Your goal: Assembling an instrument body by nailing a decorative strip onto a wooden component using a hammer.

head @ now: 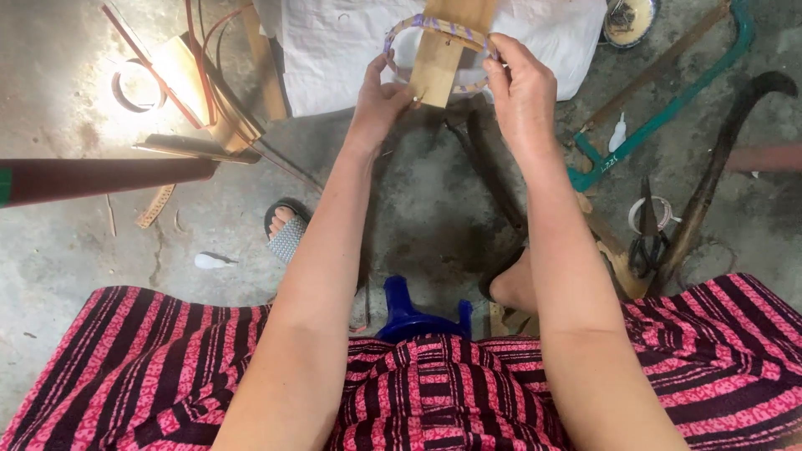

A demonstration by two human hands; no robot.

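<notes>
Both my hands are stretched out ahead over a concrete floor. My left hand [380, 96] pinches the left side of a purple-and-cream woven ring [434, 27] and the lower corner of a flat wooden slat [443, 50]. My right hand [522, 83] grips the ring's right side with fingertips. The slat passes upright through the ring, its top cut off by the frame edge. The ring's lower arc shows behind the slat.
A white sack [334, 50] lies behind the ring. Scissors [647, 238] and a roll of tape [664, 213] lie at right, near a green saw frame [668, 113] and a dark curved tool [718, 159]. Bamboo strips [192, 75] lie left. A blue stool [413, 313] stands under me.
</notes>
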